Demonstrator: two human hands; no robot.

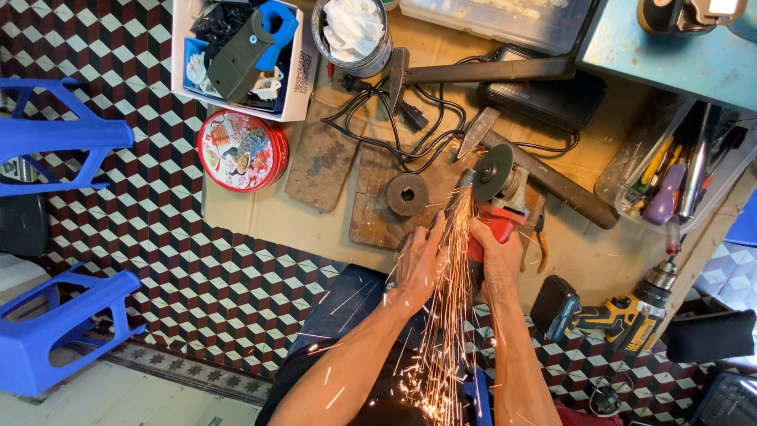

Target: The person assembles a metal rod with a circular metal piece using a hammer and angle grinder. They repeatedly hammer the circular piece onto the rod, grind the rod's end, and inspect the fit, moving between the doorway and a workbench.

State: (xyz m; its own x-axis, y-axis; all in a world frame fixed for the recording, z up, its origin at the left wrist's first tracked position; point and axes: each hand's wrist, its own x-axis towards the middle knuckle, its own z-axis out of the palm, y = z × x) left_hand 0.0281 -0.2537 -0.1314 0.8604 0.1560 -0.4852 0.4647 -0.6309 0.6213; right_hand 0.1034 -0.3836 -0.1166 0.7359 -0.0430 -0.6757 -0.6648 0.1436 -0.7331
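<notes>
Head view: the red angle grinder (495, 207) sits under the right hand (498, 256), which is wrapped around its body, disc (493, 172) just ahead of the fingers. The left hand (418, 260) is closed on a small metal piece (464, 183) held to the disc; sparks (441, 315) stream back between both forearms. A slip could carry bare fingers into the wheel. The black cable (394, 130) coils just beyond the hands, a snag risk. Pliers (539, 241) lie right of the right hand.
</notes>
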